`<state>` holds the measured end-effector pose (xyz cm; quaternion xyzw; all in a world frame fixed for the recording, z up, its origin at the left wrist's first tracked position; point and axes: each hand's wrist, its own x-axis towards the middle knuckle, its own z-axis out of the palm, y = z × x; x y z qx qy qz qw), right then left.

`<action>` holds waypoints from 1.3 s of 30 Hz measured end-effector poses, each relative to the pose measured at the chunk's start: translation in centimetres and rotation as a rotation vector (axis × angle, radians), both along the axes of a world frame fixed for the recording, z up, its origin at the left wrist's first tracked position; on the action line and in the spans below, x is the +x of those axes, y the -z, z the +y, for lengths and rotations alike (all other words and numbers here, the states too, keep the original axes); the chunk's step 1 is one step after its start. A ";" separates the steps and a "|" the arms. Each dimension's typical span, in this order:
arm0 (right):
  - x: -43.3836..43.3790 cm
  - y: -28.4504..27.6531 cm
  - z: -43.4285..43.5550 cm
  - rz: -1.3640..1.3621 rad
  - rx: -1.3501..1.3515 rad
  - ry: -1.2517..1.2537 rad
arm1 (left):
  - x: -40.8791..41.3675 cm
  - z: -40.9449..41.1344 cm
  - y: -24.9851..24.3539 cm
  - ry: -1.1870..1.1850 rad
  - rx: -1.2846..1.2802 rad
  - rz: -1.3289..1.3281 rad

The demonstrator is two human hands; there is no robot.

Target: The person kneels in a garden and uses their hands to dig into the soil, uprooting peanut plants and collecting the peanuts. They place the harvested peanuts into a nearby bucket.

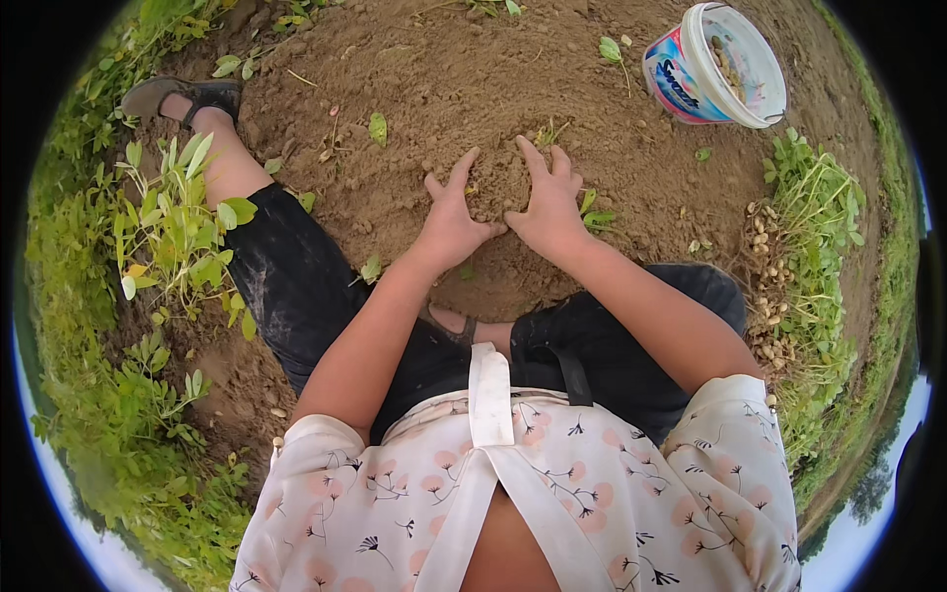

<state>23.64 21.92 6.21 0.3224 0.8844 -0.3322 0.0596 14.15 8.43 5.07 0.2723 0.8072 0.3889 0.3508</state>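
My left hand (453, 218) rests on loose brown soil (488, 277) with its fingers spread and nothing seen in it. Close beside it, my right hand (551, 200) also touches the soil, fingers apart. The two thumbs nearly meet, and a mound of crumbly earth lies between the palms. A small green sprig (596, 214) pokes out by the right hand's outer side. Whether anything lies under the fingertips cannot be told.
A white plastic bucket (688, 78) with some peanuts (726, 66) inside stands at upper right. Pulled peanut plants (817, 214) with pods (769, 274) attached lie at right. Leafy plants (177, 229) grow at left by my outstretched leg (285, 274). Loose leaves (378, 129) dot the soil.
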 end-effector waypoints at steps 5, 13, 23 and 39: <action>-6.4 0.4 1.8 0.355 -0.308 0.069 | -4.4 0.1 -1.0 -0.443 0.261 -0.264; -6.5 1.7 12.4 0.331 0.187 0.345 | -10.4 -2.3 -2.3 -0.762 0.210 -0.130; -2.3 2.1 2.1 0.065 0.316 -0.338 | -0.6 -3.4 2.6 0.110 0.157 0.271; -0.5 1.8 0.7 -0.179 0.479 -0.409 | -20.1 -10.2 3.1 0.125 -0.836 0.536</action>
